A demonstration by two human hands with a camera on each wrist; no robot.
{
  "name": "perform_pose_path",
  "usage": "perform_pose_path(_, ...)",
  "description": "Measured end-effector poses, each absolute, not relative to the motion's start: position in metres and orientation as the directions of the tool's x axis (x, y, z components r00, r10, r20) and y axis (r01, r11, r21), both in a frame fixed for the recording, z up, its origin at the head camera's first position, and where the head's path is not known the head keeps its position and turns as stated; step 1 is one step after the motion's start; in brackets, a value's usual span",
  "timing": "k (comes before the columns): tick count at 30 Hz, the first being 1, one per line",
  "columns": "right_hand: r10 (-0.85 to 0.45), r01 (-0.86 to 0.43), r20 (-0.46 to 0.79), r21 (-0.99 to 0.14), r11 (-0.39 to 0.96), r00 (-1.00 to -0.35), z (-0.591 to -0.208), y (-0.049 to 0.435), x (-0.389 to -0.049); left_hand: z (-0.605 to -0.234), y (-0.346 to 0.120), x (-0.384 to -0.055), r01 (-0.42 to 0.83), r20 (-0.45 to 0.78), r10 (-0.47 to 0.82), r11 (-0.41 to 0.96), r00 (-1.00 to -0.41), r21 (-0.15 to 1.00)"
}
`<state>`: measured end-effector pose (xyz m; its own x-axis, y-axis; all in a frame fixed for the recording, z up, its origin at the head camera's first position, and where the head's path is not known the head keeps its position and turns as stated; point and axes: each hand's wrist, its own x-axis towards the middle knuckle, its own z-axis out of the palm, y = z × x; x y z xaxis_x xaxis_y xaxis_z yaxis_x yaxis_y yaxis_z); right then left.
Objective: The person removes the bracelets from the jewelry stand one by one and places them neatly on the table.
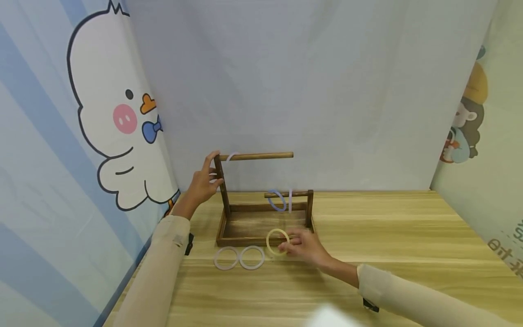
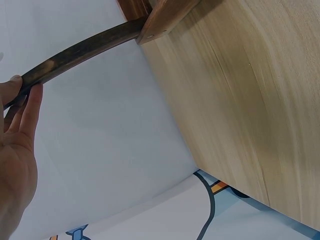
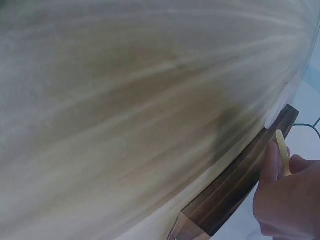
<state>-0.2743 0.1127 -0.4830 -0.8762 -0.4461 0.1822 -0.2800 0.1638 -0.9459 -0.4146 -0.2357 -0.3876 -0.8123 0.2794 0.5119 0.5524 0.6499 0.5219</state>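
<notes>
The right hand (image 1: pixel 305 248) pinches the yellow ring (image 1: pixel 267 242); the left hand (image 1: pixel 202 185) grips the tall post (image 1: pixel 224 194); beyond the ring, the short rod (image 1: pixel 300 194) parallels the bench's back edge (image 1: pixel 367 194).

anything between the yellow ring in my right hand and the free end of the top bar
Yes, in the head view the short lower bar crosses the straight line from the yellow ring to the top bar's free end, with a blue ring and lilac ring hanging there. Depth is unclear, so they may not actually block it.
</notes>
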Motion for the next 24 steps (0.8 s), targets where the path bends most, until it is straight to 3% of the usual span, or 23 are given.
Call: perform_pose_path(24, -0.402, -0.221, 0.114, -0.948, 0.230, -0.908, -0.499, 0.110, -0.267, -0.388, -0.235, -0.415, 0.552, 0.515, 0.276, 0.652, -0.811, 0.520)
